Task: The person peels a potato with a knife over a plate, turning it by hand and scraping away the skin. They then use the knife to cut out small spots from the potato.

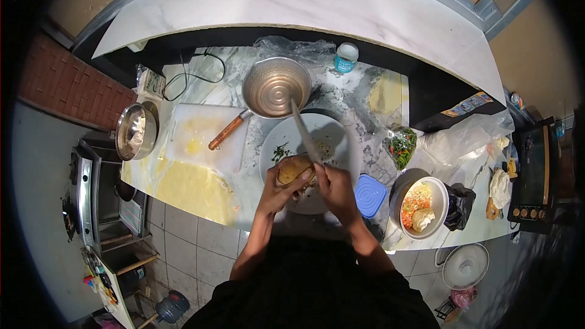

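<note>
My left hand (277,195) is closed around a yellow-brown potato (294,169), held over a large white plate (269,141). My right hand (335,190) grips a knife (304,133). Its long blade points away from me, and its lower part lies close beside the potato; whether it touches cannot be made out. Chopped green herbs (281,152) lie on the plate left of the blade, with small pale bits (326,148) on the right. Beyond the plate stands a saucepan (277,85) with a wooden handle reaching toward the cutting board.
A white cutting board (204,137) and a metal bowl (147,135) are on the left. At right are a blue lid (370,195), a bag of chillies (400,148) and a white tub (440,222) with chopped vegetables. A blue-labelled jar (346,58) stands at the back, below a raised shelf.
</note>
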The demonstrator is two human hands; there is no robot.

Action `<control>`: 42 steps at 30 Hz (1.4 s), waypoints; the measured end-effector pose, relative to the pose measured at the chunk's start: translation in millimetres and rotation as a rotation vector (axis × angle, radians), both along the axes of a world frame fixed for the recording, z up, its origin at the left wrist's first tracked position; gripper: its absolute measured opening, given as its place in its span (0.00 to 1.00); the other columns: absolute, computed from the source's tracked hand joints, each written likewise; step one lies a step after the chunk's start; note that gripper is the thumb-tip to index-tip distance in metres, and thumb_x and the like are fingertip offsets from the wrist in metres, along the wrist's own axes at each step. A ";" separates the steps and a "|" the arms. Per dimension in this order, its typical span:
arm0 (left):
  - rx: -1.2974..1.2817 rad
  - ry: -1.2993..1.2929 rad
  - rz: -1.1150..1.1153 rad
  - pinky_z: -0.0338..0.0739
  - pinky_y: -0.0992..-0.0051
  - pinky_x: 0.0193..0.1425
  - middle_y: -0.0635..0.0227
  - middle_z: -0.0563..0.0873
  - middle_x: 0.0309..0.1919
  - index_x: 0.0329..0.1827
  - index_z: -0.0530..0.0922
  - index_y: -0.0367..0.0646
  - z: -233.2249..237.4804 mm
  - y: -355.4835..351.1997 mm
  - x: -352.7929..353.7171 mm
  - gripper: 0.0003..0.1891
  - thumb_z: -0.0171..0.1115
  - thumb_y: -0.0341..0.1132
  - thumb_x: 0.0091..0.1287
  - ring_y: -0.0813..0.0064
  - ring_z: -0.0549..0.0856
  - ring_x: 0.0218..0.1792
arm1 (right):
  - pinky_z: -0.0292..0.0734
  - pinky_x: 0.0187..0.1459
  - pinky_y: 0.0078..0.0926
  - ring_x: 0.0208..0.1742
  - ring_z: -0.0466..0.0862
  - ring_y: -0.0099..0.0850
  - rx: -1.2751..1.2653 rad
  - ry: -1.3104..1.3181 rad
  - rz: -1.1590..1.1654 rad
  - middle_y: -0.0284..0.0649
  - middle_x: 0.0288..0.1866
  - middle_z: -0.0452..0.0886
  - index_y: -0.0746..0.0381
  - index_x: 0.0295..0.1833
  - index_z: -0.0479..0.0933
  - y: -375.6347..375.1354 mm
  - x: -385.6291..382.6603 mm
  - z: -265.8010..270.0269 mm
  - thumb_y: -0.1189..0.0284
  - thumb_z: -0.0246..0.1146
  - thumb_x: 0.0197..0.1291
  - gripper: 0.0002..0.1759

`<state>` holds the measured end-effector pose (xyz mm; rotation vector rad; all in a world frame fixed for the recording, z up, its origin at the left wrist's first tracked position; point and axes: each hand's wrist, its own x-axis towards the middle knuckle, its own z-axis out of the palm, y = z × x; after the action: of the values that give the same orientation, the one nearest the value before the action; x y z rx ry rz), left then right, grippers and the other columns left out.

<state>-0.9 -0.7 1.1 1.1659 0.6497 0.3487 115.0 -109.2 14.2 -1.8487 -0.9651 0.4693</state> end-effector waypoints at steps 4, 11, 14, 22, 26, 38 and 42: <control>-0.040 -0.001 0.048 0.70 0.86 0.20 0.71 0.84 0.28 0.53 0.77 0.36 0.6 3.9 -0.8 0.22 0.72 0.41 0.62 0.85 0.78 0.20 | 0.66 0.24 0.39 0.21 0.76 0.51 0.048 0.025 -0.018 0.54 0.20 0.73 0.69 0.27 0.73 1.1 -5.3 6.5 0.71 0.58 0.69 0.16; -0.081 0.051 0.061 0.68 0.87 0.19 0.72 0.83 0.28 0.54 0.77 0.37 9.6 0.9 0.0 0.23 0.73 0.40 0.61 0.86 0.78 0.20 | 0.62 0.23 0.34 0.16 0.64 0.36 0.122 0.010 -0.042 0.50 0.17 0.68 0.71 0.27 0.71 2.3 -4.0 0.7 0.73 0.57 0.69 0.17; -0.049 0.056 0.004 0.68 0.87 0.19 0.72 0.83 0.28 0.54 0.77 0.37 5.3 0.2 0.8 0.23 0.74 0.38 0.60 0.86 0.78 0.21 | 0.64 0.24 0.37 0.20 0.70 0.44 0.070 0.047 -0.013 0.53 0.19 0.71 0.70 0.29 0.73 -2.8 -7.2 -0.6 0.72 0.57 0.69 0.16; -0.093 -0.100 -0.017 0.71 0.86 0.22 0.72 0.83 0.28 0.56 0.75 0.36 -0.8 0.2 -2.3 0.26 0.76 0.37 0.58 0.86 0.79 0.22 | 0.67 0.25 0.39 0.22 0.75 0.51 0.061 0.023 -0.054 0.56 0.22 0.74 0.70 0.31 0.75 4.2 3.6 4.4 0.71 0.58 0.69 0.14; -0.073 -0.096 -0.009 0.71 0.85 0.23 0.71 0.83 0.29 0.58 0.74 0.35 -3.4 0.9 -0.7 0.28 0.76 0.37 0.58 0.85 0.79 0.23 | 0.66 0.25 0.38 0.20 0.74 0.49 0.090 0.042 -0.014 0.55 0.20 0.73 0.70 0.31 0.75 3.2 0.8 1.9 0.73 0.57 0.69 0.14; -0.071 -0.076 -0.027 0.71 0.85 0.23 0.72 0.83 0.29 0.54 0.76 0.36 1.9 -1.5 0.5 0.26 0.77 0.35 0.57 0.87 0.78 0.24 | 0.65 0.23 0.36 0.15 0.71 0.40 0.126 0.063 -0.046 0.52 0.17 0.70 0.70 0.31 0.76 0.6 -2.9 4.1 0.72 0.58 0.69 0.15; -0.081 -0.048 -0.036 0.71 0.86 0.23 0.73 0.84 0.29 0.55 0.76 0.36 2.1 -1.4 -0.2 0.26 0.77 0.35 0.57 0.87 0.79 0.24 | 0.65 0.24 0.37 0.17 0.70 0.43 0.087 -0.020 -0.056 0.53 0.18 0.71 0.70 0.31 0.75 0.4 5.3 -7.2 0.72 0.57 0.70 0.15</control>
<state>-1.1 -2.1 3.2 1.0873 0.5956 0.3161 120.3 -108.8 7.0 -1.8001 -0.9303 0.3700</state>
